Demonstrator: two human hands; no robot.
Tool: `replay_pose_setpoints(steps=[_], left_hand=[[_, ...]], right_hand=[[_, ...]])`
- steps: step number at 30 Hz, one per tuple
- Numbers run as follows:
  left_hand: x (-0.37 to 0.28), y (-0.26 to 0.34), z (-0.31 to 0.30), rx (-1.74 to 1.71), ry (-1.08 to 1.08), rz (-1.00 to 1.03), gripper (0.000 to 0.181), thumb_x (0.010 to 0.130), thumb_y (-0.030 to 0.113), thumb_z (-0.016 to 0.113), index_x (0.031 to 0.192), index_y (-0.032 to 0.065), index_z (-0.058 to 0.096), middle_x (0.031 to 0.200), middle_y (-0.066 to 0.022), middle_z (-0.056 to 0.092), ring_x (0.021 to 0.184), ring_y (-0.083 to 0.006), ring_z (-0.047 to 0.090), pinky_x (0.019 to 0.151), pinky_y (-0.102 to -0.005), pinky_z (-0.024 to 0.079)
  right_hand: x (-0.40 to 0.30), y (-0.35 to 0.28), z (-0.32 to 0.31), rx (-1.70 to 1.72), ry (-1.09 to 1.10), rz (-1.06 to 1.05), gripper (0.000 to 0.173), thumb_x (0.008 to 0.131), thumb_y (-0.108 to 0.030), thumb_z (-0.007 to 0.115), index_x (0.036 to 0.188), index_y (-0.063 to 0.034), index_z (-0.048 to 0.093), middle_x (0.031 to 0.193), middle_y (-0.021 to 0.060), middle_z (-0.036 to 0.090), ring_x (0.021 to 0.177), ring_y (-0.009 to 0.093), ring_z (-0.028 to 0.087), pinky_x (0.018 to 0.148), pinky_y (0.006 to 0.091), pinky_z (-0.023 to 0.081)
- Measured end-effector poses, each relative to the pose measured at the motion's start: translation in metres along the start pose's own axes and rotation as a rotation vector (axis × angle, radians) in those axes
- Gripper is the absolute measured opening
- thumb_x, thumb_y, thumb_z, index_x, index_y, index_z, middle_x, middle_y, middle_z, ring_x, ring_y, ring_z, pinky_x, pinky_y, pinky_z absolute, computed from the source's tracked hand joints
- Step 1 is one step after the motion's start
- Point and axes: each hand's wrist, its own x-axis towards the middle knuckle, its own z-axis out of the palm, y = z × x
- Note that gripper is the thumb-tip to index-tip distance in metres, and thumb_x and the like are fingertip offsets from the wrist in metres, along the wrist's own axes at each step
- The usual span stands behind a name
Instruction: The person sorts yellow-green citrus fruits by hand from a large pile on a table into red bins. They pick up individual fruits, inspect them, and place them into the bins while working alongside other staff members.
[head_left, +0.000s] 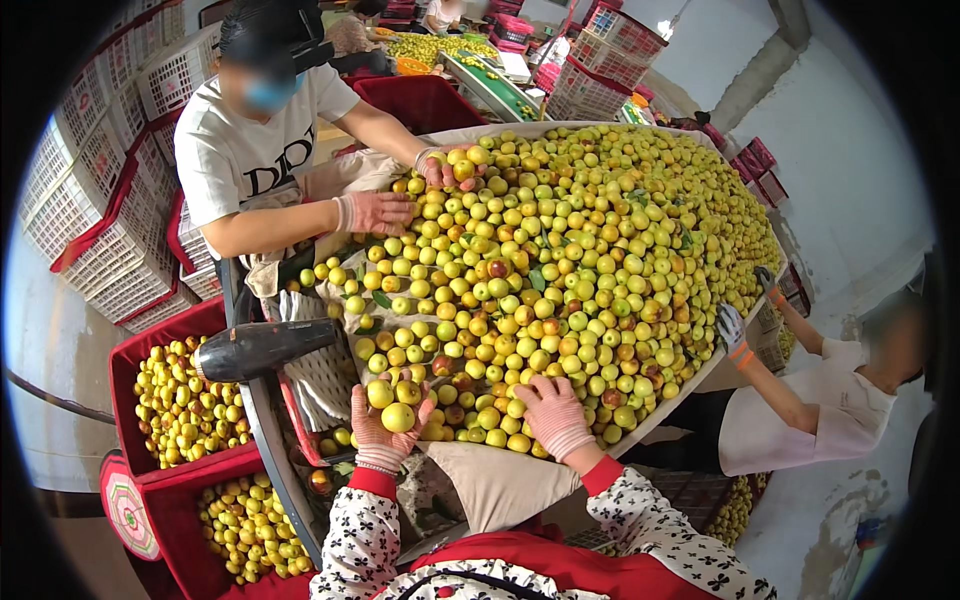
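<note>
Palm up, my left hand (388, 421) in a striped knit glove cups several yellow-green jujube fruits (397, 417) at the near left of a cloth-lined sorting table. My right hand (553, 415), gloved alike, lies palm down on the near edge of the large fruit heap (585, 270); its fingertips touch fruits, and whether it grips one is hidden. Some fruits in the heap have reddish-brown patches, and a few green leaves lie among them. Beige cloth (499, 480) hangs over the table's near edge between my forearms.
A black hair dryer (266, 349) sticks out over the table's left end. Red-lined crates (176, 469) of fruit stand below it. A masked co-worker (247, 150) handles fruit across at the left; another person (810, 405) reaches in from the right. White plastic crates (112, 187) are stacked behind.
</note>
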Motion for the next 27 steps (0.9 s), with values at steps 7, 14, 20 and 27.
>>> replay_pose_setpoints(steps=[7, 14, 20, 27], left_hand=[[0.0, 0.004, -0.003, 0.127, -0.001, -0.001, 0.055, 0.088, 0.058, 0.061, 0.122, 0.0147, 0.056, 0.127, -0.0104, 0.058, 0.12, -0.0394, 0.054, 0.089, -0.0594, 0.054], [-0.002, 0.004, 0.001, 0.091, 0.001, 0.032, 0.05, 0.089, 0.056, 0.06, 0.115, 0.0129, 0.058, 0.122, -0.0105, 0.057, 0.117, -0.0374, 0.054, 0.088, -0.0592, 0.055], [0.001, 0.002, 0.0, 0.096, 0.046, 0.041, 0.052, 0.089, 0.058, 0.058, 0.107, 0.0087, 0.063, 0.117, -0.0125, 0.062, 0.112, -0.0381, 0.057, 0.082, -0.0508, 0.059], [-0.003, -0.003, 0.006, 0.071, -0.025, -0.142, 0.06, 0.091, 0.062, 0.051, 0.112, 0.0072, 0.06, 0.123, -0.0184, 0.059, 0.113, -0.0404, 0.056, 0.07, -0.0482, 0.061]], right_hand=[[0.068, 0.003, -0.006, 0.577, -0.152, 0.05, 0.034, 0.09, -0.02, 0.058, 0.123, -0.0167, 0.06, 0.121, 0.0125, 0.06, 0.107, 0.036, 0.06, 0.094, 0.041, 0.05], [0.214, 0.01, -0.039, 0.155, -0.158, 0.153, 0.041, 0.093, -0.024, 0.052, 0.134, -0.0192, 0.052, 0.13, 0.008, 0.058, 0.106, 0.032, 0.063, 0.091, 0.0438, 0.052], [0.247, 0.021, 0.006, 0.005, -0.36, 0.177, 0.036, 0.091, -0.023, 0.054, 0.126, -0.0202, 0.059, 0.127, 0.0124, 0.059, 0.112, 0.033, 0.061, 0.093, 0.0442, 0.05], [0.184, -0.014, 0.005, 1.477, -0.467, 0.08, 0.043, 0.094, -0.024, 0.065, 0.13, -0.0034, 0.055, 0.113, 0.0114, 0.066, 0.096, 0.017, 0.064, 0.088, 0.0292, 0.053]])
